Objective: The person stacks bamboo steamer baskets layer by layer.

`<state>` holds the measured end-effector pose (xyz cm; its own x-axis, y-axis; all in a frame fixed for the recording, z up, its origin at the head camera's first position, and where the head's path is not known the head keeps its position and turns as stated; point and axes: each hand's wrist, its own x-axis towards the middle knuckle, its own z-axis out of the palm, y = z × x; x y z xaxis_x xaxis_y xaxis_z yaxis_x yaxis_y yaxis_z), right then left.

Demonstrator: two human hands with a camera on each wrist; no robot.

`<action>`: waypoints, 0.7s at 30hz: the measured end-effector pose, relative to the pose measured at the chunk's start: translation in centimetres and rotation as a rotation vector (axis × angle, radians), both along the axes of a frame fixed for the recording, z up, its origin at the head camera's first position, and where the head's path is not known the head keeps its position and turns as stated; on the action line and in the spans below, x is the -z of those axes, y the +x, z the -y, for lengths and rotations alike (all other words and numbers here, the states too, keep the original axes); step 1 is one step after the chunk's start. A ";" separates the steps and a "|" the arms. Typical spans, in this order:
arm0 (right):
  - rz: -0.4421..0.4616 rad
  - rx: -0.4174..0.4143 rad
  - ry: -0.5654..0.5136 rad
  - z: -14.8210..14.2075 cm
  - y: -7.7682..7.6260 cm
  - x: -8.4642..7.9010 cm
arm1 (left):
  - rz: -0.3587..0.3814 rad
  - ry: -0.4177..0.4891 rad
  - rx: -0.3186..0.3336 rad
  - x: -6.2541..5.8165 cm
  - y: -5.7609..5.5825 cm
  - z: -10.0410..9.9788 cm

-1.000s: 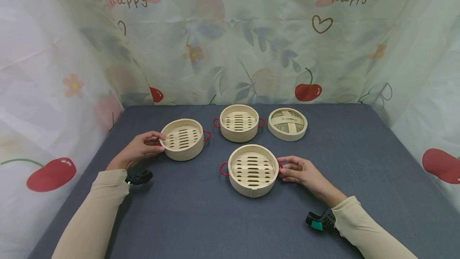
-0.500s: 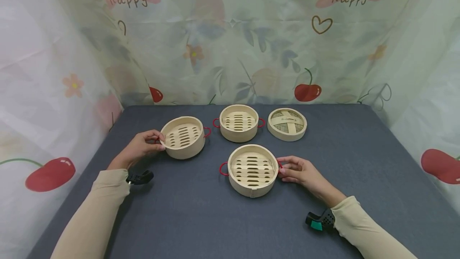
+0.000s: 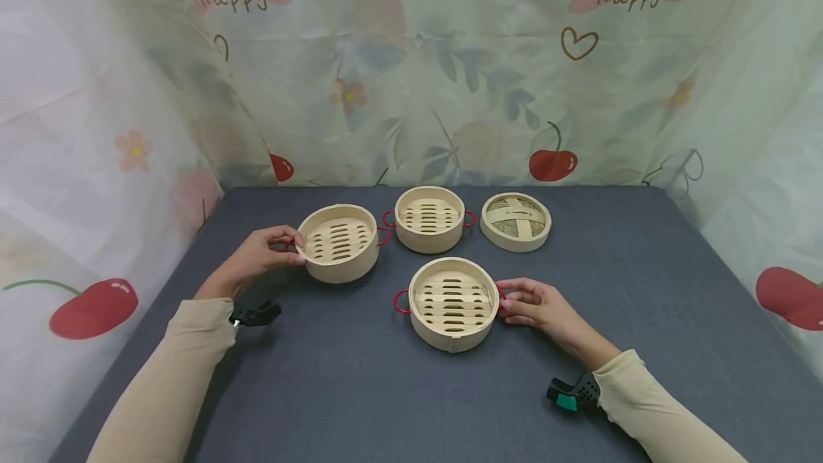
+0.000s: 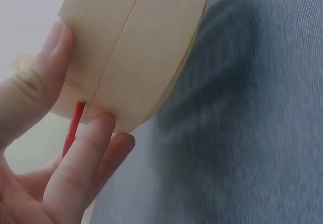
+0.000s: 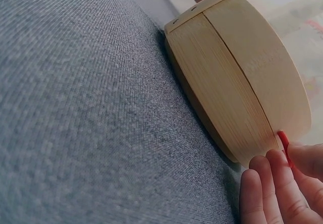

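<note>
On the left, my left hand (image 3: 260,257) grips a round bamboo steamer basket (image 3: 343,274) at its near-side handle, thumb against the wall. That basket is held off the table and slightly tilted; its shadow falls apart from it in the left wrist view, where the red handle (image 4: 73,128) runs between the fingers. My right hand (image 3: 543,309) pinches the red handle (image 5: 285,146) of a second steamer basket (image 3: 453,341), which rests on the table at the centre. Both baskets have slatted floors with nothing in them.
Behind them stands a third steamer basket (image 3: 429,240) with red handles. A woven bamboo lid (image 3: 516,240) lies to its right. Dark grey cloth covers the table (image 3: 360,391), and a printed curtain (image 3: 418,91) hangs along its back and sides.
The left basket has risen slightly and moved right with my left hand, closer to the back basket. My right hand and the centre basket have stayed put.
</note>
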<state>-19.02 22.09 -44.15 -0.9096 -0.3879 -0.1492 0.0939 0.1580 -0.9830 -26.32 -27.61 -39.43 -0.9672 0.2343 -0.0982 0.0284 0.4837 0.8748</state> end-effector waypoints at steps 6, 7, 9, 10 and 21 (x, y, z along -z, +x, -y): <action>0.000 -0.004 0.002 0.0 -0.1 -0.1 | 0.011 0.000 0.006 -1.1 0.3 -1.3; 0.001 -0.004 0.001 0.0 -0.1 0.0 | 0.014 0.006 0.009 -1.2 0.4 -1.5; 0.001 -0.004 -0.002 0.0 -0.1 0.0 | 0.018 0.020 0.015 -1.6 0.6 -1.9; 0.001 -0.004 -0.003 0.0 -0.1 0.0 | 0.021 0.028 0.019 -1.8 0.6 -2.1; 0.003 -0.012 -0.013 0.0 0.0 -0.1 | 0.028 0.091 0.075 -3.9 1.6 -4.8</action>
<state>-19.05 22.11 -44.04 -0.9045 -0.4006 -0.1466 0.0950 0.1459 -0.9847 -24.71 -22.80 -35.51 -0.9437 0.3154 -0.0999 0.0367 0.3999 0.9158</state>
